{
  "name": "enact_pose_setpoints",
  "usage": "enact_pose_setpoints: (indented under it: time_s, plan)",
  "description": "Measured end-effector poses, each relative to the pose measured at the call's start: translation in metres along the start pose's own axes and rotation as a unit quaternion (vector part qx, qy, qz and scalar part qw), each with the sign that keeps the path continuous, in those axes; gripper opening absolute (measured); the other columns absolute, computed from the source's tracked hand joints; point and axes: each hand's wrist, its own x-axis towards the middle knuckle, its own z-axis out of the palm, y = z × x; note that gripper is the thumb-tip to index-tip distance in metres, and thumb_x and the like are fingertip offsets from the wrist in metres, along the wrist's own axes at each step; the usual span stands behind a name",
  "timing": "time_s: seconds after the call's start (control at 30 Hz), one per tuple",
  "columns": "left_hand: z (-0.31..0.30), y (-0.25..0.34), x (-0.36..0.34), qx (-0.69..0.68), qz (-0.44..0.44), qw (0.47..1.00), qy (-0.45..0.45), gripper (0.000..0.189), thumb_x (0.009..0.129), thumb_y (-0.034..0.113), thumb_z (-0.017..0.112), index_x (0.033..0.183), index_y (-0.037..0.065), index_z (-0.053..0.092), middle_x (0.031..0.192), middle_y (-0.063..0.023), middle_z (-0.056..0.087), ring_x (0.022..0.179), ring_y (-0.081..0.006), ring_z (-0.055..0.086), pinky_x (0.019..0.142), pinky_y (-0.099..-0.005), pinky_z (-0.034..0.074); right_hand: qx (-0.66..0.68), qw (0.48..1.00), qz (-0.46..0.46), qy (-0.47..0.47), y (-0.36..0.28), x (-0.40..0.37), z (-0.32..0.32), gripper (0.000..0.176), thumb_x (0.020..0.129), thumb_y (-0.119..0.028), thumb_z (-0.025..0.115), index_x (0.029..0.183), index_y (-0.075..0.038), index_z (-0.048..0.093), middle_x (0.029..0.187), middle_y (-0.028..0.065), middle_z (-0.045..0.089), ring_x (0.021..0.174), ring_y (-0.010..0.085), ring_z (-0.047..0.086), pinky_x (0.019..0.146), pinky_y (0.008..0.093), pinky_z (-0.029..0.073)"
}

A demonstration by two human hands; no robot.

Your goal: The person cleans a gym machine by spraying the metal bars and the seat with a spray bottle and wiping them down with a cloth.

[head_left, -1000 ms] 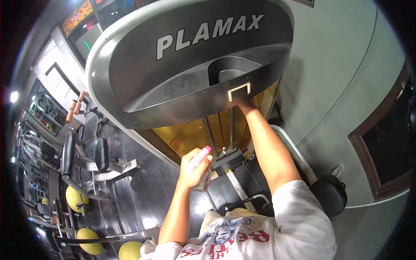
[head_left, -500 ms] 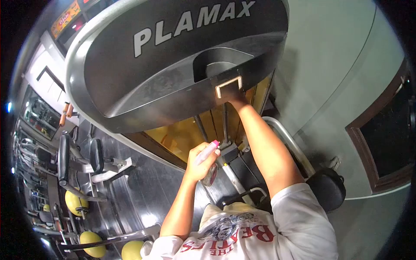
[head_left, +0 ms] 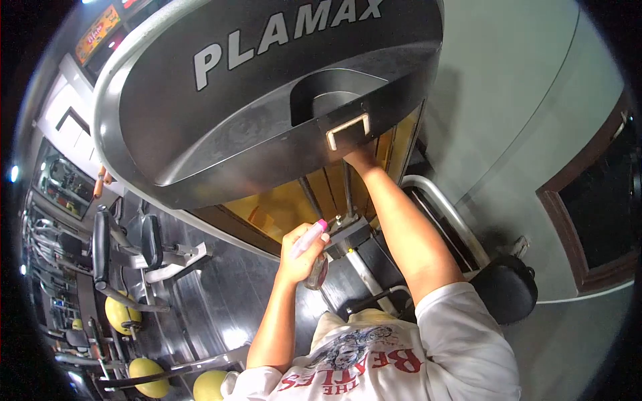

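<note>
My left hand [head_left: 299, 259] is closed around a spray bottle [head_left: 317, 273] with a pink nozzle and a clear body, held in front of my shirt. My right arm reaches forward to the gym machine [head_left: 234, 157], a big black housing lettered PLAMAX. Only the wrist and back of my right hand [head_left: 362, 159] show, just below a pale-framed square [head_left: 348, 131] on the housing's lower edge. The fingers are hidden in shadow beneath that edge, so what they touch cannot be made out. Below hang amber panels [head_left: 267, 210] and metal rods.
A black padded seat [head_left: 503, 291] and a curved grey tube [head_left: 455, 217] stand at my right, beside a grey wall [head_left: 515, 134]. To the left are another machine's black pads [head_left: 101, 246] and several yellow balls [head_left: 148, 376] on the dark floor [head_left: 207, 294].
My left hand with the spray bottle has shifted slightly left and down. My right hand has slid a little left under the housing's edge. The view has moved slightly.
</note>
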Motion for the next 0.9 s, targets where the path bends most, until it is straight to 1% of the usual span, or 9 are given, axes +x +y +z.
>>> enact_pose_setpoints:
  time_s: [0.07, 0.13, 0.17, 0.27, 0.37, 0.47, 0.57, 0.67, 0.9]
  plan:
    - [0.002, 0.000, -0.002, -0.021, -0.010, 1.000, -0.003, 0.015, 0.087, 0.015, 0.068, 0.089, 0.002, 0.063, 0.076, -0.0053, 0.067, 0.058, -0.0105, 0.059, 0.055, -0.0255, 0.047, -0.001, 1.000, 0.013, 0.002, 0.004, -0.007, 0.004, 0.049, 0.083, -0.030, 0.067, 0.125, -0.007, 0.057, 0.126, 0.0179, 0.059, 0.118, 0.0381, 0.054, 0.098, 0.0465, 0.043]
    - [0.004, 0.005, -0.003, -0.034, 0.000, 0.999, -0.017, 0.015, 0.087, 0.014, 0.069, 0.089, 0.001, 0.063, 0.077, -0.0060, 0.067, 0.058, -0.0108, 0.059, 0.055, -0.0256, 0.047, 0.010, 0.999, 0.026, -0.030, -0.011, -0.001, -0.011, 0.047, 0.084, -0.028, 0.066, 0.125, -0.007, 0.057, 0.125, 0.0186, 0.059, 0.118, 0.0394, 0.054, 0.098, 0.0466, 0.043]
    - [0.005, 0.007, -0.004, -0.040, 0.005, 0.999, -0.023, 0.015, 0.087, 0.014, 0.069, 0.089, 0.001, 0.063, 0.077, -0.0064, 0.067, 0.059, -0.0109, 0.059, 0.055, -0.0256, 0.047, 0.012, 1.000, 0.010, -0.020, -0.014, 0.001, -0.013, 0.048, 0.083, -0.028, 0.067, 0.125, -0.007, 0.057, 0.123, 0.0195, 0.060, 0.115, 0.0390, 0.056, 0.095, 0.0463, 0.045]
    - [0.008, 0.010, -0.006, -0.046, 0.019, 0.998, -0.028, 0.014, 0.087, 0.013, 0.068, 0.089, 0.000, 0.063, 0.077, -0.0069, 0.067, 0.059, -0.0110, 0.059, 0.055, -0.0256, 0.047, -0.010, 0.998, 0.048, -0.033, -0.012, -0.005, -0.010, 0.050, 0.081, -0.027, 0.068, 0.125, -0.006, 0.057, 0.121, 0.0200, 0.062, 0.113, 0.0380, 0.058, 0.093, 0.0458, 0.047]
    - [0.006, 0.019, -0.011, -0.048, 0.022, 0.998, -0.036, 0.012, 0.088, 0.012, 0.067, 0.090, 0.000, 0.063, 0.078, -0.0074, 0.068, 0.059, -0.0111, 0.059, 0.055, -0.0254, 0.047, 0.036, 0.996, 0.078, -0.010, -0.027, -0.006, -0.018, 0.048, 0.079, -0.029, 0.071, 0.122, -0.008, 0.060, 0.120, 0.0185, 0.063, 0.108, 0.0383, 0.061, 0.089, 0.0457, 0.049]
    - [0.002, 0.021, -0.014, -0.059, 0.029, 0.997, -0.029, 0.011, 0.088, 0.010, 0.066, 0.090, 0.000, 0.063, 0.079, -0.0081, 0.068, 0.059, -0.0110, 0.059, 0.056, -0.0252, 0.047, -0.047, 0.996, 0.078, -0.019, -0.018, -0.011, -0.011, 0.043, 0.077, -0.029, 0.073, 0.114, -0.009, 0.065, 0.114, 0.0172, 0.066, 0.101, 0.0378, 0.064, 0.085, 0.0454, 0.051]
    - [-0.002, 0.025, -0.017, -0.068, 0.036, 0.996, -0.037, 0.010, 0.088, 0.008, 0.066, 0.091, -0.001, 0.063, 0.079, -0.0087, 0.069, 0.060, -0.0112, 0.059, 0.056, -0.0250, 0.047, -0.004, 0.997, 0.081, 0.007, -0.025, -0.010, -0.016, 0.038, 0.076, -0.030, 0.075, 0.107, -0.009, 0.068, 0.102, 0.0163, 0.070, 0.093, 0.0363, 0.066, 0.079, 0.0448, 0.053]
    - [-0.002, 0.029, -0.020, -0.085, 0.047, 0.994, -0.041, 0.011, 0.087, 0.009, 0.066, 0.092, -0.001, 0.063, 0.080, -0.0095, 0.069, 0.060, -0.0115, 0.060, 0.056, -0.0249, 0.048, 0.000, 0.998, 0.059, -0.004, -0.027, -0.012, -0.021, 0.040, 0.074, -0.032, 0.077, 0.105, -0.008, 0.068, 0.093, 0.0169, 0.071, 0.089, 0.0358, 0.067, 0.074, 0.0437, 0.054]
    - [0.000, 0.036, -0.025, -0.088, 0.050, 0.993, -0.052, 0.013, 0.086, 0.010, 0.067, 0.092, -0.001, 0.063, 0.080, -0.0106, 0.070, 0.059, -0.0118, 0.060, 0.057, -0.0252, 0.048, 0.015, 0.995, 0.095, 0.011, -0.009, -0.026, -0.002, 0.044, 0.068, -0.033, 0.082, 0.102, -0.007, 0.069, 0.090, 0.0165, 0.071, 0.085, 0.0359, 0.068, 0.071, 0.0434, 0.054]
